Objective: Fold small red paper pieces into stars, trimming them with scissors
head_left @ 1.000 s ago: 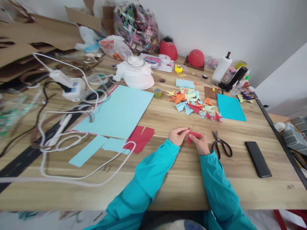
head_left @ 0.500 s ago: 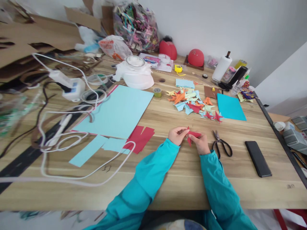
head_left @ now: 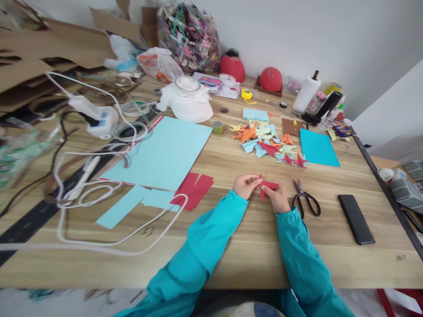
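Between my two hands, above the wooden table, is a small folded red paper figure (head_left: pixel 262 195) with pointed parts. My left hand (head_left: pixel 245 186) pinches it from the left side. My right hand (head_left: pixel 279 198) grips its right part between thumb and fingers. Black-handled scissors (head_left: pixel 306 199) lie just right of my right hand, blades pointing away. Beyond my hands is a pile of folded paper figures (head_left: pixel 259 140) in orange, blue, yellow and red. Cut red paper sheets (head_left: pixel 194 191) lie to the left of my left hand.
A black phone (head_left: pixel 356 219) lies at the right. Large light-blue sheets (head_left: pixel 161 152) and a looping white cable (head_left: pixel 145 253) cover the left. Bright blue paper (head_left: pixel 319 147), a thread spool (head_left: pixel 217 127) and a yellow tape measure (head_left: pixel 246 94) lie farther back.
Both hands keep their pinch on the red paper figure, with hardly any movement. The whole view has shifted very slightly.
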Demonstrator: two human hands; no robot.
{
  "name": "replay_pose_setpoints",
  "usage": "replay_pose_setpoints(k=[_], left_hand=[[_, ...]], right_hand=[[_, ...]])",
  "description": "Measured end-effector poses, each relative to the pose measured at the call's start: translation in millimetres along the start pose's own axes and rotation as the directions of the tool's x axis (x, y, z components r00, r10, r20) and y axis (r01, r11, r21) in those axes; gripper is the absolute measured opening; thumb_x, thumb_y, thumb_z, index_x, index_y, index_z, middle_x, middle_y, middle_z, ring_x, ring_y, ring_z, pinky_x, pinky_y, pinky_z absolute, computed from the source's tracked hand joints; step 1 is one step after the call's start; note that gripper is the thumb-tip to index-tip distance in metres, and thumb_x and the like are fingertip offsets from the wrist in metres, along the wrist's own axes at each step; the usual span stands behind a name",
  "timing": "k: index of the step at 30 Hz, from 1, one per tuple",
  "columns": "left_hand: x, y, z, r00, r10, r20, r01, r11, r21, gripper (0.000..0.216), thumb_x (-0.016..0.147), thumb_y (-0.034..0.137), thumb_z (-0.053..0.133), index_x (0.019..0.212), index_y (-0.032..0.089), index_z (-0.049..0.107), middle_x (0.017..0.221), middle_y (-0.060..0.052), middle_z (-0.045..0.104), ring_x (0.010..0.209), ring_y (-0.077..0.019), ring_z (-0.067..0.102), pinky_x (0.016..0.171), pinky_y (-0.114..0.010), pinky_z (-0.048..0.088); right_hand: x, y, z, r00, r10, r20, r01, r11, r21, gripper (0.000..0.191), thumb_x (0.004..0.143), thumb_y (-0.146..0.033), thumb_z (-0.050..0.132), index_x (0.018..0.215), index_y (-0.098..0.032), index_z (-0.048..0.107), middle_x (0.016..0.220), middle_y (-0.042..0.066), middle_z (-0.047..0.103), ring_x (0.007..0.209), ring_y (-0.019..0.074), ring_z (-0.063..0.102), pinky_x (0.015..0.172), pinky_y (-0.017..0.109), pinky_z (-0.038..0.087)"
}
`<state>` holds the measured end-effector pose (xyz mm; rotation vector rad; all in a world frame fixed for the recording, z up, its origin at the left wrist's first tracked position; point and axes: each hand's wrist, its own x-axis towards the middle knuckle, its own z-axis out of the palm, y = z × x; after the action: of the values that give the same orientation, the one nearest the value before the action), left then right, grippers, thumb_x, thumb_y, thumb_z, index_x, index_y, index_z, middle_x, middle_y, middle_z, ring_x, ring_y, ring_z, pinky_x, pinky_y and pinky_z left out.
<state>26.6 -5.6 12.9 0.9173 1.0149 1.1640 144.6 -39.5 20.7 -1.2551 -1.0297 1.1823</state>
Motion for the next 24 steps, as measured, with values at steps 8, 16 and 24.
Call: replay_pose_setpoints(k=[8, 16, 24], left_hand=[[-1.6, 4.8, 0.4, 0.999, -0.021, 0.039, 0.023, 0.998, -0.055, 0.035, 0.041, 0.031, 0.078, 0.066, 0.012, 0.064, 0.052, 0.000, 0.063, 0.046, -0.0098, 0.056, 0.049, -0.023, 0.049], [3.4, -1.2, -3.1, 0.995, -0.086, 0.056, 0.089, 0.995, -0.054, 0.039, 0.040, 0.035, 0.078, 0.067, 0.010, 0.064, 0.048, 0.000, 0.060, 0.039, -0.0089, 0.053, 0.043, -0.023, 0.046], [2.1, -0.6, -2.3, 0.989, -0.124, 0.085, 0.133, 0.985, -0.111, 0.046, 0.041, 0.035, 0.078, 0.077, 0.010, 0.064, 0.052, -0.001, 0.062, 0.041, -0.0083, 0.053, 0.044, -0.022, 0.046]], right_hand=[[1.2, 2.5, -1.4, 1.000, -0.014, -0.016, 0.014, 1.000, -0.007, 0.013, 0.058, -0.027, 0.069, 0.061, -0.016, 0.063, 0.058, -0.001, 0.062, 0.054, 0.0123, 0.054, 0.054, 0.023, 0.042], [1.5, 3.3, -2.7, 1.000, 0.007, -0.003, -0.007, 1.000, 0.003, 0.015, 0.058, -0.028, 0.069, 0.064, -0.015, 0.063, 0.059, 0.000, 0.062, 0.056, 0.0130, 0.055, 0.055, 0.024, 0.042], [1.9, 4.6, -4.1, 1.000, -0.009, 0.010, 0.009, 1.000, 0.015, 0.016, 0.058, -0.029, 0.069, 0.063, -0.015, 0.063, 0.059, -0.001, 0.061, 0.055, 0.0121, 0.054, 0.055, 0.024, 0.042]])
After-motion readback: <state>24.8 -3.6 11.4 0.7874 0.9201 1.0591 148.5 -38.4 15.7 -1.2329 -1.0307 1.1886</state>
